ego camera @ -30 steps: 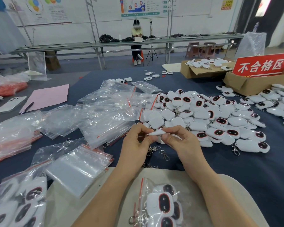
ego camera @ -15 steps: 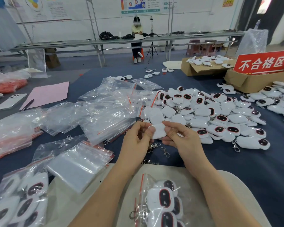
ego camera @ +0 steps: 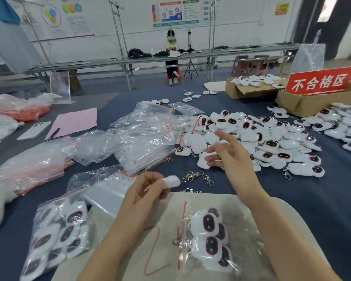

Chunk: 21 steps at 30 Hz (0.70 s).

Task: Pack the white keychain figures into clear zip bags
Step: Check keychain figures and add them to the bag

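Two hands, left hand [ego camera: 144,192] pinching white figure [ego camera: 171,181], right hand [ego camera: 230,158] splayed

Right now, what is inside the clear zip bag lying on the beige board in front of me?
The clear zip bag holds overlapping white keychain figures with dark, red-rimmed faces; several faces show. A metal clasp lies near its red zip. Any underneath are hidden.

the worktop [ego camera: 322,199] wears dark blue matt cloth. the zip bags [ego camera: 146,142] are clear, glossy, crinkled plastic. each white figure [ego camera: 304,169] has a smooth, plastic-looking shell and a glossy dark face. the clasps [ego camera: 193,176] are shiny metal. the boxes [ego camera: 304,102] are matt brown cardboard; the pink sheet [ego camera: 75,122] looks like paper.
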### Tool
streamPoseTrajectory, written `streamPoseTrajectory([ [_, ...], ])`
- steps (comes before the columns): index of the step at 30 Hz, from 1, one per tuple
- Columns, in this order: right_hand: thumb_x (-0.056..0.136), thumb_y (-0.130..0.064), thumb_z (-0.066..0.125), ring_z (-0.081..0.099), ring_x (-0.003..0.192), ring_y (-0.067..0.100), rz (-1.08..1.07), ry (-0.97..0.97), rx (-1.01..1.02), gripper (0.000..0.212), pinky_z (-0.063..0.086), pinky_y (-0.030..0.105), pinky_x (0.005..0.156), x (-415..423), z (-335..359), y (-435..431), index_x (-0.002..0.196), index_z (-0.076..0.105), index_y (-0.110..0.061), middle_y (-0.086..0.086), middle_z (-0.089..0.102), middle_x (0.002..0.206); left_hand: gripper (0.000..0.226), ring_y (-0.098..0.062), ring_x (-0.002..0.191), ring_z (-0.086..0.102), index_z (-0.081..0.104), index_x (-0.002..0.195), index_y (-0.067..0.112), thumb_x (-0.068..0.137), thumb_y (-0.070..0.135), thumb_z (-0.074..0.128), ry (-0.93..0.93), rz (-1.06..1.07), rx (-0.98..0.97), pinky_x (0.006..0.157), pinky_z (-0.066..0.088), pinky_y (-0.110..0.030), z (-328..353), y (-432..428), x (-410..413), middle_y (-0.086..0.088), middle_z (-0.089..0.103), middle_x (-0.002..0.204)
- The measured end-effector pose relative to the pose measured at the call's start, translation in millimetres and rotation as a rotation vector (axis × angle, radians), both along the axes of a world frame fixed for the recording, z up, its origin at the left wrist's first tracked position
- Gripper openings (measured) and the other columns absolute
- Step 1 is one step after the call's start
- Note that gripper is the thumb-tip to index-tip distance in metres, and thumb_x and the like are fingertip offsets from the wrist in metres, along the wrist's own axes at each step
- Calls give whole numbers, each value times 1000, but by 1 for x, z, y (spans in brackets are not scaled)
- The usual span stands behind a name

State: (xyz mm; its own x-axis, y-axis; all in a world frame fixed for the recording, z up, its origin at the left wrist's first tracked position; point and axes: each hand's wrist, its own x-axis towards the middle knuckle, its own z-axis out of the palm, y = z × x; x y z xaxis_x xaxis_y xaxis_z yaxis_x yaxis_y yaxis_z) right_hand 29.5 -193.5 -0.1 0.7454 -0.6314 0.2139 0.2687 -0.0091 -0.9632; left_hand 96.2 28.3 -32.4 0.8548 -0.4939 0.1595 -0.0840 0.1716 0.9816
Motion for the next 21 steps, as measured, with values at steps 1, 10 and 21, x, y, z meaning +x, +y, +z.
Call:
streamPoseTrajectory([
  [1,104,-12,48,70,74,16,-2,12,-16,30,58,24,71,-4,1,4,129,57,-26,3,74,87,9,-16,86,67,71,93,26,87,32,73,-48,1,55,87,49,-32,-1,10,-7,-8,72,93],
  [10,102,-25,51,64,98,-6,75,306,-448,28,50,16,86,-66,-10,43,109,64,-48,-23,71,100,23,-9,69,54,70,104,33,85,21,75,-167,-152,198,63,43,-17,-8,47,-57,-9,68,84],
  [21,101,-50,47,40,132,6,251,505,-1098,40,24,20,113,-86,-23,76,139,54,-36,-18,43,147,47,-25,106,68,63,121,42,84,14,65,-186,-334,294,97,56,-44,-7,61,-66,1,69,122],
])
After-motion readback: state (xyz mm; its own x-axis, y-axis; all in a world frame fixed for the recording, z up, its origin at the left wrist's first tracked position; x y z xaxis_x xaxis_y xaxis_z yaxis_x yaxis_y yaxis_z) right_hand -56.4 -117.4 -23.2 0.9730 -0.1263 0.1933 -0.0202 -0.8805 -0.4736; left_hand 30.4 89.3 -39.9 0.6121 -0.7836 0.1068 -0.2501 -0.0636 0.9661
